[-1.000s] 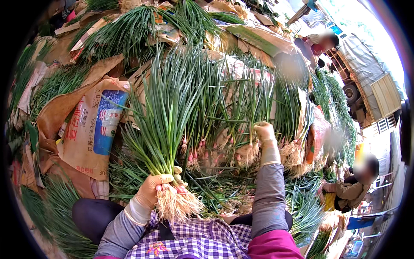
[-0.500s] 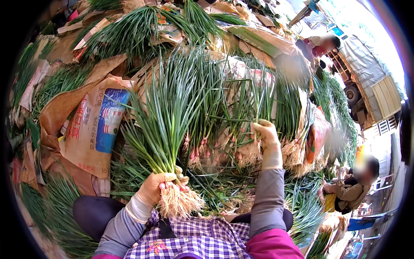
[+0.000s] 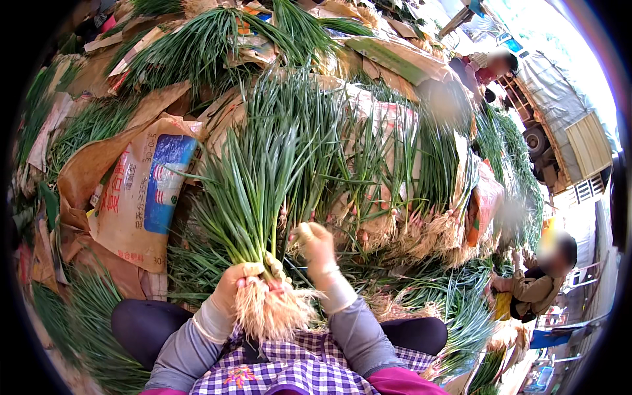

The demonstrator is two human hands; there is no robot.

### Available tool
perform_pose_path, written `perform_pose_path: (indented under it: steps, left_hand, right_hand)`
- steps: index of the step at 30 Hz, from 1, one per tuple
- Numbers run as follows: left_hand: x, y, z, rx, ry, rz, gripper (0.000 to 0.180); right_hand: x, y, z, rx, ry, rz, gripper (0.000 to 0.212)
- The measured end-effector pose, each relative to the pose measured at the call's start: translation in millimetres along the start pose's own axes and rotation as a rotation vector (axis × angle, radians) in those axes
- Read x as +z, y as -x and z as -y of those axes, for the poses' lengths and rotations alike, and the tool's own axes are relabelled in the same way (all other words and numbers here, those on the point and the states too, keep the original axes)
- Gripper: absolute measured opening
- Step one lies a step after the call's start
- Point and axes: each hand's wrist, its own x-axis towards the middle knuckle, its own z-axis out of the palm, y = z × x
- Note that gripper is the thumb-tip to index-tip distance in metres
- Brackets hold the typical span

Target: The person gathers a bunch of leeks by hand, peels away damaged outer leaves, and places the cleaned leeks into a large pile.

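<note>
My left hand [image 3: 238, 284] is closed round a thick bunch of spring onions [image 3: 253, 197], just above the pink bulbs. Their pale, stringy roots [image 3: 275, 315] hang over my lap, and the long green leaves fan out upward. To the right of that bunch is my right hand [image 3: 316, 247], gloved and slightly smeared by motion. Its fingers are curled in; what they hold, if anything, I cannot make out. Beyond it, more spring onions [image 3: 375, 158] lie in a row with pink bulbs and roots toward me.
A printed fertiliser sack [image 3: 135, 197] stands at the left. Cut green leaves lie around my knees. Heaps of spring onions [image 3: 184, 49] and cardboard are at the back. Two people [image 3: 550, 280] [image 3: 484, 69] are at the right, near a covered truck [image 3: 559, 112].
My right hand has come from the row of spring onions at the right, back and left toward the bunch. My left hand stays closed round the bunch.
</note>
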Motion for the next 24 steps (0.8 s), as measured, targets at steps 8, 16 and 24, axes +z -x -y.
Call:
perform_pose_path:
  steps: [8,16,24]
  left_hand:
    - [-22.2,-8.8,-0.3,0.065,0.037,-0.200,0.030]
    - [2.1,-3.5,-0.2,0.113,0.051,0.000,0.030]
    - [-8.3,-2.9,-14.6,0.247,0.042,-0.038,0.029]
  right_hand:
    - [-74.1,-61.8,28.1,-0.176,1.351,-0.676,0.048]
    - [-179.0,-80.2,78.4,-0.338,0.667,-0.739,0.021]
    - [-173.1,-25.5,62.2,-0.298,-0.054,-0.168,0.019]
